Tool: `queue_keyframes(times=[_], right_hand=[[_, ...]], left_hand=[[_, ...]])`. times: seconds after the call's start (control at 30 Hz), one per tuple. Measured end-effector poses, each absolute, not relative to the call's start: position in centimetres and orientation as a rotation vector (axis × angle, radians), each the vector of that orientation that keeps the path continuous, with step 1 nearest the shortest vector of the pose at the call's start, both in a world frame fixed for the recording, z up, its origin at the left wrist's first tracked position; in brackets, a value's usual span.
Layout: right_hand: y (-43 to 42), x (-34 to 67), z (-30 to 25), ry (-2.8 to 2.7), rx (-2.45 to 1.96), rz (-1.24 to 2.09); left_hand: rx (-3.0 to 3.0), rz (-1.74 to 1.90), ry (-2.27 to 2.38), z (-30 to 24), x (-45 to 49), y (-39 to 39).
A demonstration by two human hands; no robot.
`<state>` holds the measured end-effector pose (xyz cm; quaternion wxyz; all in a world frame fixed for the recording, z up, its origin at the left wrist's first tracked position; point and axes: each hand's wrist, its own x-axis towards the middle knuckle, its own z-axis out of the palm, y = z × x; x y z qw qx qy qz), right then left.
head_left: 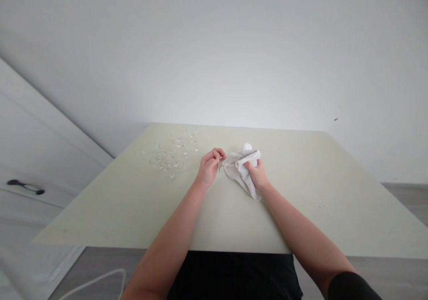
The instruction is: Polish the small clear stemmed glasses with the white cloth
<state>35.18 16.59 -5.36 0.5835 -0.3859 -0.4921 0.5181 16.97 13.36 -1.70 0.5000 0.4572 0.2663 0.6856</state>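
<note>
My left hand (210,167) is closed at the foot of a clear stemmed glass (228,163), which lies sideways in the air over the table. A white cloth (241,172) covers the bowl end of that glass, so the bowl is hidden. Gripping the cloth from the right is my right hand (258,173), its thumb pressed on the fabric. One corner of the cloth hangs down toward me. To the left of my hands stand several clear stemmed glasses (159,158), close together and hard to tell apart.
The pale table (127,211) reaches back to a white wall (240,68). Left of it stands a white cabinet (36,148) with a dark handle (26,186). A white curved bar (96,278) shows at the lower left, above the grey floor (110,260).
</note>
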Motion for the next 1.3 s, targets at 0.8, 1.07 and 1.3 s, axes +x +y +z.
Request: queue_keyframes(times=[0.8,1.07,1.3], right_hand=[[16.49,34.97,-5.10,-1.085,-0.896,1.247],[16.38,34.92,-4.92,-1.045,-0.901,1.263],[16.36,34.89,-4.95,-1.076,-0.896,1.269]], left_hand=[[0.985,1.722,0.590,-1.95,16.95,13.71],[0.997,1.707,0.553,-1.94,16.83,13.56],[0.984,1.673,0.528,-1.61,16.79,13.16]])
